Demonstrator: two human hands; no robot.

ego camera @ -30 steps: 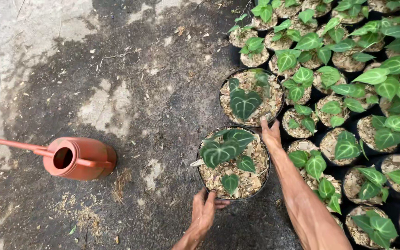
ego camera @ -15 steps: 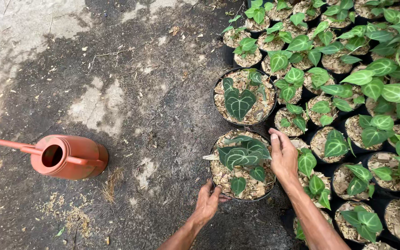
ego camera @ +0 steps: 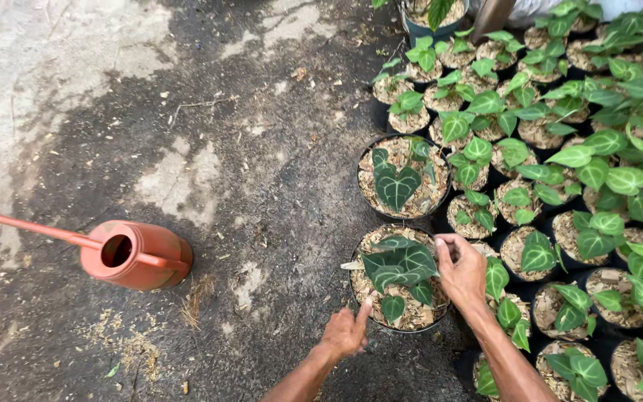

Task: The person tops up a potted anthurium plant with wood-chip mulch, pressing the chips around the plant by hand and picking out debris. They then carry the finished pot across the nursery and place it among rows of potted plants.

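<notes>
Plant nursery: rows of potted seedlings (ego camera: 560, 149), watering can (ego camera: 132, 254), wet ground (ego camera: 262, 186).

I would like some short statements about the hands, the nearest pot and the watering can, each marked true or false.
1. The right hand rests on the right rim of the nearest potted plant. True.
2. The left hand holds the watering can. False: it touches the pot's near rim; the can stands apart on the ground.
3. The watering can is orange with a long spout pointing left. True.
4. The nearest pot holds no plant. False: it holds dark green, pale-veined leaves.
5. A second large pot stands just beyond it. True.
</notes>
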